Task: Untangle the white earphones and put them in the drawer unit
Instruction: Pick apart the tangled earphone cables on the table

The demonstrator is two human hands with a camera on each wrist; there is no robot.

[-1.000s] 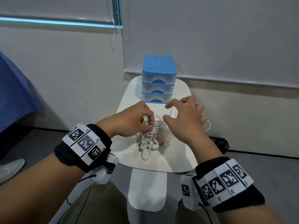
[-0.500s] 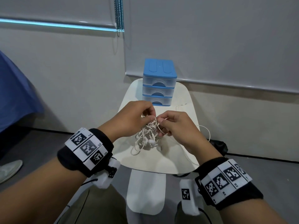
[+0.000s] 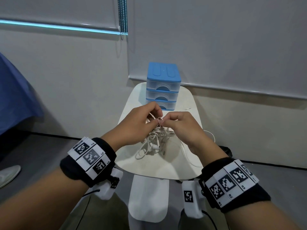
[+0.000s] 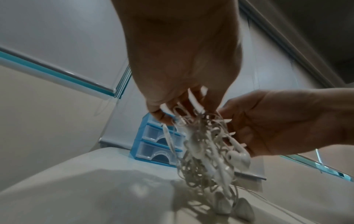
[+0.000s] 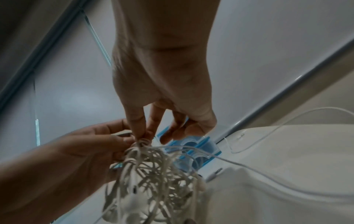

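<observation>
**Earphone bundle lifted, both hands pinching at its top**

Since a second ago: both hands have closed in on one point and raised the bundle, which lay flat on the white table (image 3: pixel 167 170) then; its lower loops trail on the tabletop now.

Item: white earphones (image 3: pixel 156 138), a dense knot of cords and buds, more than one pair by the look of it. It hangs above the middle of the table, toward the near edge. One loose cord runs off over the right edge, and its plug end lies near the far right corner.

Grip: left hand (image 3: pixel 141 123) has its fingers curled round several cords at the top of the bundle. Right hand (image 3: pixel 184 127) pinches a small knot between thumb and fingertips (image 5: pixel 139 133), just beside the left hand's hold. The bundle hangs straight below both grips.

Destination: blue drawer unit (image 3: pixel 163 87), at the far edge of the table, all three drawers closed.

Risks, as judged:
- Pulling the pinched strand hard would likely tighten the knot rather than free it.
- The cord draped over the right edge may drag or snag.
- A bud may catch in a loop.
</observation>
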